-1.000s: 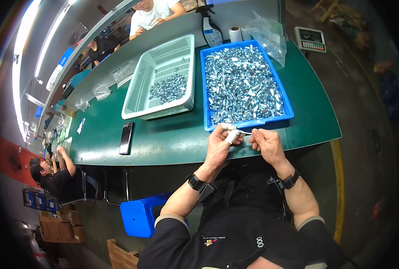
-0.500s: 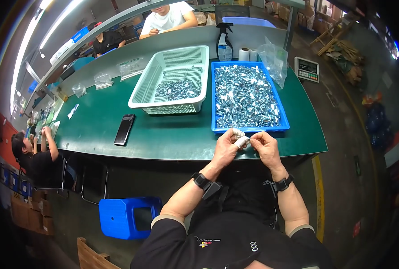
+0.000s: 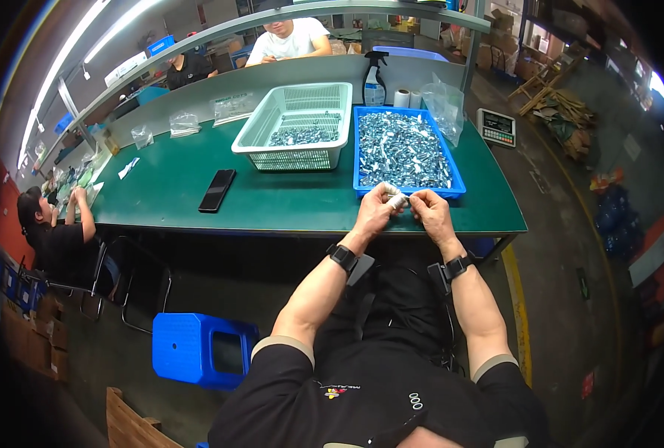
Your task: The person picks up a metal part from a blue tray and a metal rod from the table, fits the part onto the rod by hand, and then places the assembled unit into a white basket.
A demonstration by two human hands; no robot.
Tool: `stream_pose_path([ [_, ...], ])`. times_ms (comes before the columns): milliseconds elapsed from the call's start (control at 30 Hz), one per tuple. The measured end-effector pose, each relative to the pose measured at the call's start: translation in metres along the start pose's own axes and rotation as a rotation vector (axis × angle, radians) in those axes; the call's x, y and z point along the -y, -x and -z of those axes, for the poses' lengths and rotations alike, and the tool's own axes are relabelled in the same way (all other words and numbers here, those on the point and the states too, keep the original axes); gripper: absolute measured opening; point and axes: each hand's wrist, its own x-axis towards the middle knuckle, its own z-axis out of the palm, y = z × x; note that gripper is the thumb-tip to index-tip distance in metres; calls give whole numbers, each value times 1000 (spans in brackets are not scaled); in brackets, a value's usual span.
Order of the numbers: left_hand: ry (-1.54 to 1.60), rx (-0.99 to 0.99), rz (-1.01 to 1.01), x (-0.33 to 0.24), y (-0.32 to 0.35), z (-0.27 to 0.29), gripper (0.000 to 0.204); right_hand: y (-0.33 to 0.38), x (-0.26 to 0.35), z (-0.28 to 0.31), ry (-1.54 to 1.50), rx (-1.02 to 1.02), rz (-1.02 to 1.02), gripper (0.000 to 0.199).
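My left hand (image 3: 377,210) and my right hand (image 3: 429,213) meet just in front of the blue tray (image 3: 357,175), over the green table's near edge. Between their fingertips they pinch one small silvery part (image 3: 397,200). The blue tray is heaped with several small shiny metal parts (image 3: 403,149). To its left stands a pale green mesh basket (image 3: 272,127) with a smaller pile of the same parts (image 3: 302,137) inside. Both wrists wear black bands.
A black phone (image 3: 217,190) lies on the green table (image 3: 167,175) left of the basket. A spray bottle (image 3: 374,81), tape rolls (image 3: 402,98), plastic bags (image 3: 444,101) and a scale (image 3: 497,126) stand behind. Other people sit across and at left. A blue stool (image 3: 201,349) stands below.
The camera view has shifted so the table sits more squarely ahead. My hands stay together at the tray's front edge, still working the small part.
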Motion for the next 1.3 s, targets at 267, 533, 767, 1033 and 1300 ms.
stream_pose_path([
  [267,-17,-57,-7,-9,2,2,14,-6,2,5,17,-121,-46,37],
  [533,-463,-135,-387,-74,14,29,10,-6,0,11,-29,-121,-22,38],
  [767,-902,-362,-409,-163,-42,116,11,-2,1,12,-46,-72,-82,38],
  [1033,-1342,-165,-470,-152,-91,79,31,0,5,14,-68,-51,-128,37],
  [1300,-1501,275,-395,-62,-228,25,53,-1,10,13,-34,2,-140,33],
])
